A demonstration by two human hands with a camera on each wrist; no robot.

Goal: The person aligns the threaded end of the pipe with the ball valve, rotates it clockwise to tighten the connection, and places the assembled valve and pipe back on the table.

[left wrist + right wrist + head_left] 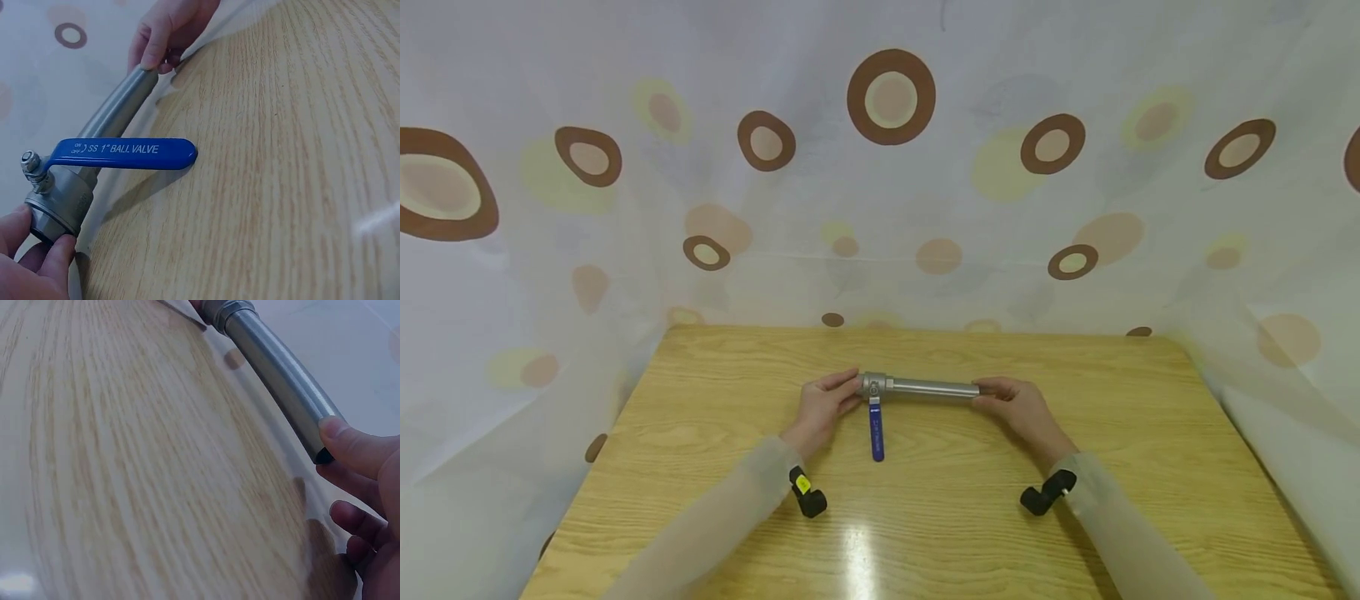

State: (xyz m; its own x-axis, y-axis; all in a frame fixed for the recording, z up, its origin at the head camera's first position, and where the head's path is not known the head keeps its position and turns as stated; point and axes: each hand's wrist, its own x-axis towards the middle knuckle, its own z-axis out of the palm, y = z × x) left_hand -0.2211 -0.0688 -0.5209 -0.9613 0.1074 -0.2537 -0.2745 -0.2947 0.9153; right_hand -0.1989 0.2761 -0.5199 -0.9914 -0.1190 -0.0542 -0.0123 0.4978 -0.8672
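A steel ball valve (874, 385) with a blue lever handle (877, 432) is joined to a straight metal pipe (932, 387). My left hand (826, 408) pinches the valve's free end between thumb and fingers. At the pipe's far end, my right hand (1018, 411) grips the tip with its thumb on top and fingers beneath. White lettering on the lever (125, 153) reads "SS 1" BALL VALVE" with ON and OFF marks. In the right wrist view the pipe (284, 375) shows its open end beside the thumb.
The valve and pipe are over a wood-grain table (737, 358). Behind it and at both sides hangs a pale sheet (820, 200) patterned with brown rings and coloured dots. A small black camera sits on each wrist, over light sleeves (715, 508).
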